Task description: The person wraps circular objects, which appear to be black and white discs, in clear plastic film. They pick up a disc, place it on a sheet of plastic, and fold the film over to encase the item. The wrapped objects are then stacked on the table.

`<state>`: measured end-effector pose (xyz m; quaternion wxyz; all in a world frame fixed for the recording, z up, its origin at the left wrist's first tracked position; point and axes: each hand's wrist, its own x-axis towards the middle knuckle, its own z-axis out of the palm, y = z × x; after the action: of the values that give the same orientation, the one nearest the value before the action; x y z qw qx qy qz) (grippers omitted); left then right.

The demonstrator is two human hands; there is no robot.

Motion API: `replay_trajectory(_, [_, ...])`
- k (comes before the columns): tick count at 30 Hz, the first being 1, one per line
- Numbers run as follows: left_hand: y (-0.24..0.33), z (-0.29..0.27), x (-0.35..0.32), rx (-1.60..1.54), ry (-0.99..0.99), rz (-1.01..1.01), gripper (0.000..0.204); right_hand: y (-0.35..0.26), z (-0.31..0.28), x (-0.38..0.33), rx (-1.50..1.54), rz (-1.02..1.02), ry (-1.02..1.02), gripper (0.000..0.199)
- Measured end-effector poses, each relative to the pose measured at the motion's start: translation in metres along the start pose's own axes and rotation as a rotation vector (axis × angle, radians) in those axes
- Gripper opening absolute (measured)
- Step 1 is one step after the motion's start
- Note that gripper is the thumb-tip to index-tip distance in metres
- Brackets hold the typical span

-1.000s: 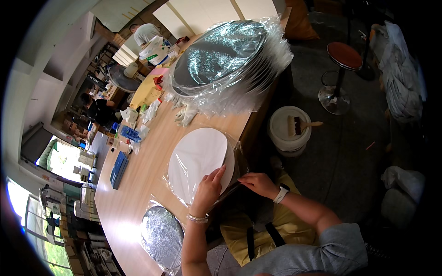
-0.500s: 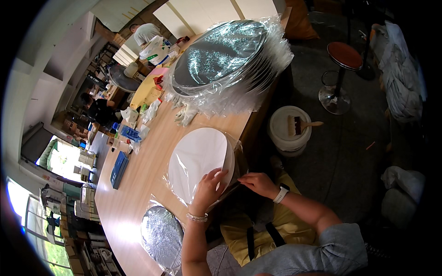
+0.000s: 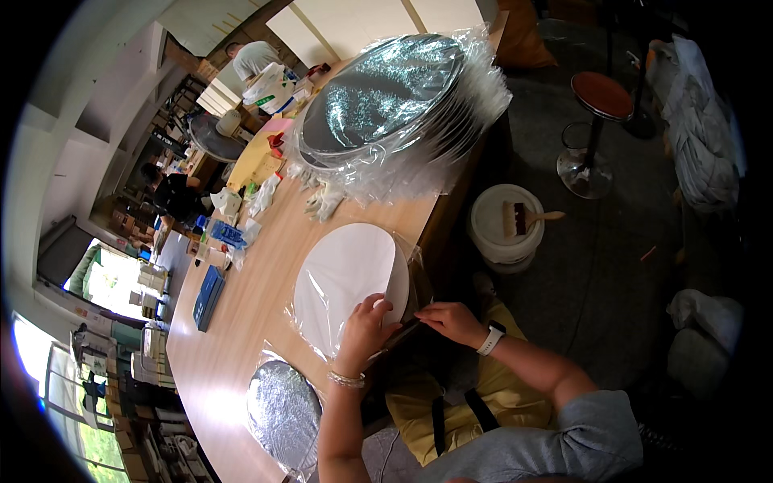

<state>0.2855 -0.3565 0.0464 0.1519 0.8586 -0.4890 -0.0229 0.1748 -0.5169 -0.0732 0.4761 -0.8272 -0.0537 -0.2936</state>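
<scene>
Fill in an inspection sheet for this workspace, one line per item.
Surface: pale wood-grain table, with bright glare at its near left.
Job's things: white round sheet over another round white piece, with clear film around them.
Clutter: film-wrapped stack, silver disc, blue box, white gloves.
Left hand: at the sheet's near edge, thumb and fingers apart.
Right hand: fingertips together, apparently pinching film.
Cables: a thin cord-like line near the person's legs; too small to identify.
Surroundings: white bucket with a brush on top, red-seated stool, two people farther back.
</scene>
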Motion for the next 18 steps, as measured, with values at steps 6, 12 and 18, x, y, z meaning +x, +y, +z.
replay_trajectory(6, [-0.0029,-0.0036,-0.0007,-0.008,0.016,0.048,0.032,0.0023,0.0028,-0.001,0.006,-0.004,0.014,0.017])
replay_trajectory(12, [0.006,-0.0033,0.0005,0.05,-0.004,0.038,0.027,0.0013,0.0015,-0.001,0.012,-0.001,0.003,0.017])
replay_trajectory(18, [0.0019,-0.0022,0.0004,0.043,-0.009,0.023,0.037,-0.001,-0.0003,0.0006,0.033,-0.003,-0.009,0.017])
